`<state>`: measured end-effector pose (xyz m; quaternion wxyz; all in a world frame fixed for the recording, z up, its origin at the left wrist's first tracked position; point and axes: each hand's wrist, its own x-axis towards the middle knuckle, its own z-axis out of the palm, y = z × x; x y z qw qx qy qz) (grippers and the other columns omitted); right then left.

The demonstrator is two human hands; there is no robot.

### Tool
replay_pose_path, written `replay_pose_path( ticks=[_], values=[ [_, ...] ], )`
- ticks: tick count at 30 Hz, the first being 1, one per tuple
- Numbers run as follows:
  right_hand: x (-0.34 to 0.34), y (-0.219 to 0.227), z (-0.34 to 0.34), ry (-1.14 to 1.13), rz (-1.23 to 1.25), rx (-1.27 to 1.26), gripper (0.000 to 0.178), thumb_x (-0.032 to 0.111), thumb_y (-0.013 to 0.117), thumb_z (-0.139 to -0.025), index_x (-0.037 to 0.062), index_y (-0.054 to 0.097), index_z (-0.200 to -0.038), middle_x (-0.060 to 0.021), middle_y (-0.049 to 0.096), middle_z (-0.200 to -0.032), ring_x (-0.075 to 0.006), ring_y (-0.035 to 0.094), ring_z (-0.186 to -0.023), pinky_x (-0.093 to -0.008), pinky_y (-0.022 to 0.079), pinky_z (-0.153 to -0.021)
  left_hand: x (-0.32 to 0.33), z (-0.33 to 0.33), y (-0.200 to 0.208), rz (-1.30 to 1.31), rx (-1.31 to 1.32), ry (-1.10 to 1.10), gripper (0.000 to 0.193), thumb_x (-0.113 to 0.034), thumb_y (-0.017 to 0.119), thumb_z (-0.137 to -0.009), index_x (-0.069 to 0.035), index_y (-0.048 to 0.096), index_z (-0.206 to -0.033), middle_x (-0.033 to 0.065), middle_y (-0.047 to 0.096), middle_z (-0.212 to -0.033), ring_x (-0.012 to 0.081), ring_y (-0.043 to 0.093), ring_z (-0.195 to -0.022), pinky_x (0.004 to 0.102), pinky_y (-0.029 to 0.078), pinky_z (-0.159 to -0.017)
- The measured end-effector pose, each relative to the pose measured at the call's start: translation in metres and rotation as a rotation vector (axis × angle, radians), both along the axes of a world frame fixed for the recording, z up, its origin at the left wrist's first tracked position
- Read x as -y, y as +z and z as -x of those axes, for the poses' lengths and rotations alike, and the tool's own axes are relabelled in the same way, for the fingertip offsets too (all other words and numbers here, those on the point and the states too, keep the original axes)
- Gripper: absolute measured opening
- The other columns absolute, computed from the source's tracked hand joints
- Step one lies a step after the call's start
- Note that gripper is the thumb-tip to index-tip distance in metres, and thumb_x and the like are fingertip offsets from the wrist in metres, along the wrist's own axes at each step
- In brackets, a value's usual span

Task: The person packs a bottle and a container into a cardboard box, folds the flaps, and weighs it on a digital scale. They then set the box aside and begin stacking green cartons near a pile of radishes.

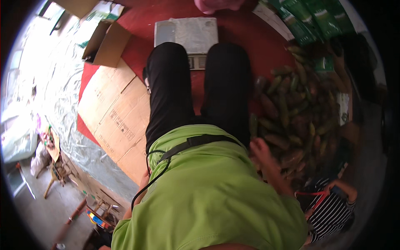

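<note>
My right hand (261, 151) is low beside my right thigh, at the near-left edge of a heap of long green and brownish vegetables (291, 112) that look like cucumbers. Its fingers are slightly blurred but look loosely extended, and I see nothing in them. Just beyond the fingertips, one green cucumber (253, 125) lies against my leg. Of my left arm only a strip shows at my waist; the left hand (146, 180) is mostly hidden by my body and its fingers do not show. A flat scale (187, 35) with a pale top stands beyond my knees.
Flattened cardboard (114, 121) lies left of my legs on a red surface (141, 16), near an open carton (108, 43). Clear plastic sheeting (62, 96) spreads further left. Green packages (312, 21) are at far right. A person in a striped shirt (331, 210) is at lower right.
</note>
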<state>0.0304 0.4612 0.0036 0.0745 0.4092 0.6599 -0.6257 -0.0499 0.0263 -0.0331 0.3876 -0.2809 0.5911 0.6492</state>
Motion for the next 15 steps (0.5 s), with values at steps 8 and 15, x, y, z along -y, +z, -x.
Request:
replay_pose_path(
  ticks=[8,15],
  values=[
    [0.030,-0.010,-0.094,-0.072,0.404,0.286,0.026,0.027,0.055,-0.090,0.0105,0.053,-0.109,0.0024,0.054,-0.094,-0.0098,0.052,-0.081,-0.0248,0.043,-0.071,-0.018,0.034,-0.017,-0.100,0.063,-0.246,0.038,-0.021,0.050,-0.090,-0.004,0.046,-0.124,0.0077,0.057,-0.115,0.0155,0.057,-0.100,0.0286,0.047,-0.084],
    [0.038,-0.016,-0.078,-0.241,0.422,0.052,0.026,0.021,0.060,-0.087,0.0088,0.052,-0.108,0.0010,0.055,-0.094,-0.0104,0.053,-0.082,-0.0269,0.045,-0.071,-0.027,0.063,-0.024,-0.152,0.097,-0.410,0.036,-0.019,0.051,-0.088,-0.004,0.048,-0.120,0.0080,0.058,-0.113,0.0158,0.058,-0.098,0.0292,0.047,-0.084]
  ],
)
